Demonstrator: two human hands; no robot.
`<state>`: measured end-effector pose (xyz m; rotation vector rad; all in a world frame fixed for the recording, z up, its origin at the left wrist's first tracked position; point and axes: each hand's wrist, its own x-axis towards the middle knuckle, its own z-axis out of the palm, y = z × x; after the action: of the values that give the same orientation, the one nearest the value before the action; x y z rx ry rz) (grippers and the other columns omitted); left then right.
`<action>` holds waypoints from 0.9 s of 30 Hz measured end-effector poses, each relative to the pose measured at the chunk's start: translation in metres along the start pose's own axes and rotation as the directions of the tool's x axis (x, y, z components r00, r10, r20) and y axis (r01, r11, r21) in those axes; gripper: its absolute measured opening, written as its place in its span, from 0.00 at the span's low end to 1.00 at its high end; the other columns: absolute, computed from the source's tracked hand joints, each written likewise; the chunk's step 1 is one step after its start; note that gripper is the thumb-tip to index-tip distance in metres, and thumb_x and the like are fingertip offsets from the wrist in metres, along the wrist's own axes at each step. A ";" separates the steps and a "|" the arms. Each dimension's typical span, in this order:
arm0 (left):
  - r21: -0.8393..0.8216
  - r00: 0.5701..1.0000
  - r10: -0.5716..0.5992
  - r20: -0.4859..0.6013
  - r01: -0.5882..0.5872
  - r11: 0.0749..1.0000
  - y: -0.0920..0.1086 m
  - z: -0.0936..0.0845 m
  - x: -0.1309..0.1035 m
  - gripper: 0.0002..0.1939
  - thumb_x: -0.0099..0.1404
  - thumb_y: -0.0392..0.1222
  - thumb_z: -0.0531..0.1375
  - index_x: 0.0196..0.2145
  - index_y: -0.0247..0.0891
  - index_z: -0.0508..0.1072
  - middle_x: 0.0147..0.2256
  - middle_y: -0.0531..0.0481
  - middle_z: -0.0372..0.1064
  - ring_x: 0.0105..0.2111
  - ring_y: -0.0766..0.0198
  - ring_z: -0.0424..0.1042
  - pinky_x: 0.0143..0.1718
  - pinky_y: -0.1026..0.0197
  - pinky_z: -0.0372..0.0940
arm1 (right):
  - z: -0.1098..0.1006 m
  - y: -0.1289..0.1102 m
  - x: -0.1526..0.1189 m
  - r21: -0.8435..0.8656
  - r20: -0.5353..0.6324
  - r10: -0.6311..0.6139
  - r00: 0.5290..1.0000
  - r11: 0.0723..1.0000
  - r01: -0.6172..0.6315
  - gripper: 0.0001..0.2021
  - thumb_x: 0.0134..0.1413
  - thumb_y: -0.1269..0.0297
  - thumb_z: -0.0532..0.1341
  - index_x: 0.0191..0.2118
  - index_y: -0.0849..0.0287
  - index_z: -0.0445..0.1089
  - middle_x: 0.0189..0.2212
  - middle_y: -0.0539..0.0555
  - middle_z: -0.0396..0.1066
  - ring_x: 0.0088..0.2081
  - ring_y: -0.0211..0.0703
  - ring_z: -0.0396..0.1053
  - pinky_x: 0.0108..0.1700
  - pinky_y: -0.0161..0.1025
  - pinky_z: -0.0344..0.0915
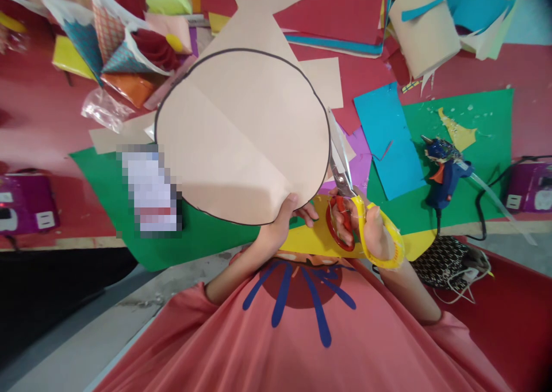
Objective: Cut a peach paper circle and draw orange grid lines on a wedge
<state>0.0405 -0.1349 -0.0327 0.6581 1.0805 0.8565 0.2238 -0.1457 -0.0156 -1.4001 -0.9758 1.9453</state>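
Observation:
My left hand point(287, 216) pinches the lower edge of a large beige paper point(241, 133), thumb on top and fingers underneath. A dark outline runs round the paper's near-oval shape, and a narrow beige piece still joins its far side. In my right hand point(357, 222) is a pair of scissors point(344, 182) with one red and one yellow handle loop. My fingers and thumb are through the loops. The blades are slightly apart and point away from me, right beside the paper's right edge; whether they touch it I cannot tell.
A blue glue gun point(448, 173) with a clear stick lies on green sheet point(487, 127) at the right. Blue paper point(390, 145) is between it and the scissors. A blurred phone-like object point(150, 191) lies left. Red sheets point(345, 12) and fabric bundles point(107, 30) fill the back.

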 end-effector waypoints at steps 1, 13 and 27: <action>-0.005 1.000 0.001 -0.003 -0.001 1.000 0.000 -0.001 0.000 0.24 0.65 0.59 0.55 0.24 0.37 0.72 0.22 0.50 0.73 0.19 0.66 0.70 0.27 0.62 0.68 | 0.000 0.001 0.000 0.028 0.019 -0.016 1.000 0.999 0.015 0.35 0.44 0.22 0.47 0.35 0.52 0.62 0.18 0.46 0.56 0.13 0.34 0.52 0.15 0.38 0.54; 0.056 0.999 0.008 -0.048 -0.006 0.998 -0.001 -0.004 -0.002 0.25 0.65 0.60 0.56 0.22 0.37 0.72 0.21 0.50 0.71 0.19 0.67 0.67 0.26 0.62 0.64 | 0.005 0.002 -0.003 0.078 0.014 -0.070 0.997 0.995 0.069 0.29 0.50 0.28 0.50 0.35 0.52 0.58 0.18 0.43 0.53 0.12 0.31 0.48 0.13 0.36 0.46; 0.105 0.997 -0.046 -0.067 0.053 0.993 -0.005 -0.015 -0.004 0.23 0.66 0.56 0.53 0.22 0.38 0.70 0.21 0.49 0.70 0.21 0.64 0.67 0.26 0.60 0.63 | 0.002 0.003 -0.001 0.085 0.000 -0.063 0.998 0.994 0.062 0.29 0.49 0.28 0.52 0.37 0.52 0.59 0.21 0.44 0.57 0.12 0.30 0.48 0.13 0.34 0.47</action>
<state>0.0270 -0.1397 -0.0398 0.6935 1.2023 0.7860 0.2220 -0.1490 -0.0171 -1.3046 -0.9160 1.9203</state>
